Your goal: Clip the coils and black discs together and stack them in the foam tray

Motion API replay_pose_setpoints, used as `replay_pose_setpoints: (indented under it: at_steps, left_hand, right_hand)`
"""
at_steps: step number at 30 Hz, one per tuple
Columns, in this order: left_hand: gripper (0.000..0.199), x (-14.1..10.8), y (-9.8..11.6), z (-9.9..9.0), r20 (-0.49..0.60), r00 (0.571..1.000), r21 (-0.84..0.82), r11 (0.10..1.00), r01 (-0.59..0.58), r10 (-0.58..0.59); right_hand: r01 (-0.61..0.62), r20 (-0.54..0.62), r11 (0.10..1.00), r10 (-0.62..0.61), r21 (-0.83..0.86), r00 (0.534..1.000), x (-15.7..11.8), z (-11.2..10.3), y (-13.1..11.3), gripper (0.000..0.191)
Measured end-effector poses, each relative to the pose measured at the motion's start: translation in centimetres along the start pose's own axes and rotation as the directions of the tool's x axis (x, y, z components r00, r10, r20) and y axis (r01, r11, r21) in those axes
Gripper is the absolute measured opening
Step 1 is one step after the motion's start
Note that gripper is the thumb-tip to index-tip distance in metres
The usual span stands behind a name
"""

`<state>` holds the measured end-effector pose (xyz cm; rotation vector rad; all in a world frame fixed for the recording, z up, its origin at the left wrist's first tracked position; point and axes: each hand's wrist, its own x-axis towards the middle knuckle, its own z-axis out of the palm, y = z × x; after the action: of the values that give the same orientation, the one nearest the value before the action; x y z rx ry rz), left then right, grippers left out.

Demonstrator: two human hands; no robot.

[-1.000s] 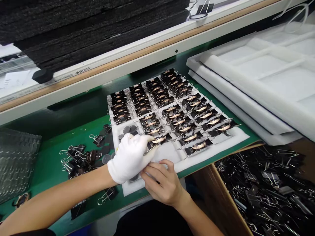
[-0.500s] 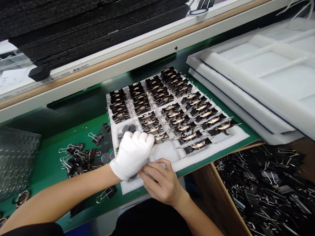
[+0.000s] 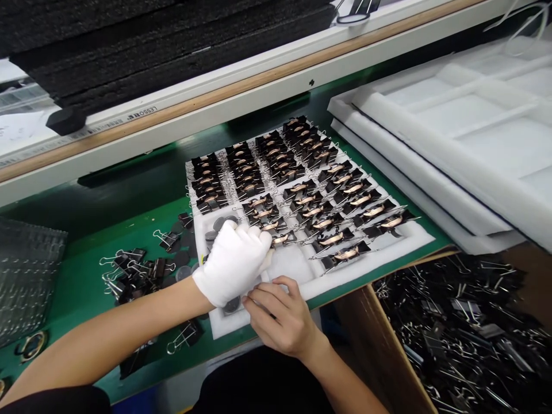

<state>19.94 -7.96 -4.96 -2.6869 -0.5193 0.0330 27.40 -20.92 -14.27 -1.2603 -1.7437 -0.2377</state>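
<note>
My left hand (image 3: 236, 261), in a white glove, is curled over the near left part of a white foam tray (image 3: 414, 244). Its fingertips point away from me, and whatever they hold is hidden. Close beside it, my bare right hand (image 3: 282, 319) has its fingers bent and drawn together; what is between them cannot be made out. Rows of black binder clips (image 3: 345, 253) clamped on gold-coloured, ring-like parts (image 3: 334, 238) fill much of the tray. Dark round discs (image 3: 211, 236) lie in the compartment beyond my left hand, and another disc (image 3: 232, 305) shows below it.
Loose binder clips (image 3: 138, 270) lie on the green table (image 3: 86, 322) at left, beside clear stacked plastic trays (image 3: 28, 276). White foam trays (image 3: 474, 132) are stacked at right. A box of binder clips (image 3: 470, 333) stands below the table edge. Black foam (image 3: 164, 46) sits behind.
My left hand has lifted slightly away from my right, uncovering more of the disc beneath it. My right hand has hardly moved.
</note>
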Motion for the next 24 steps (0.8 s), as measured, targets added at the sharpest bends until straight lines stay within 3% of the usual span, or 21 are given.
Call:
replay_pose_setpoints:
  at_steps: [5, 8, 11, 14, 17, 24]
  left_hand:
    - [0.023, 0.3, -0.2, -0.5, 0.024, 1.000, 0.017, 1.000, -0.003, 0.003]
    - [0.024, 0.4, -0.8, -1.1, 0.090, 0.996, 0.004, 1.000, -0.006, 0.006]
    - [0.024, 0.6, -1.3, -1.6, 0.131, 0.991, -0.018, 0.999, -0.031, 0.033]
    - [0.025, 0.7, -1.5, -1.5, 0.137, 0.989, -0.040, 0.998, -0.053, 0.058]
    - [0.026, 0.4, -1.5, -1.1, 0.082, 0.995, -0.059, 0.997, -0.045, 0.050]
    - [0.024, 0.4, -1.5, -0.5, 0.046, 0.998, -0.048, 0.998, -0.045, 0.047]
  right_hand:
    - [0.002, -0.049, 1.000, -0.001, 0.014, 0.999, -0.1, -0.9, -0.5, 0.020]
    - [-0.167, -0.196, 0.979, 0.142, -0.118, 0.970, 0.5, -3.7, -0.2, 0.026]
    - [-0.380, -0.271, 0.844, 0.291, -0.378, 0.917, 2.3, -6.8, 1.9, 0.033]
    - [-0.388, -0.099, 0.734, 0.406, -0.557, 0.909, 4.4, -8.1, 5.4, 0.026]
    - [-0.355, 0.058, 0.737, 0.470, -0.576, 0.881, 5.2, -7.7, 8.2, 0.015]
    - [-0.427, 0.060, 0.716, 0.545, -0.553, 0.836, 4.3, -7.0, 9.2, 0.011]
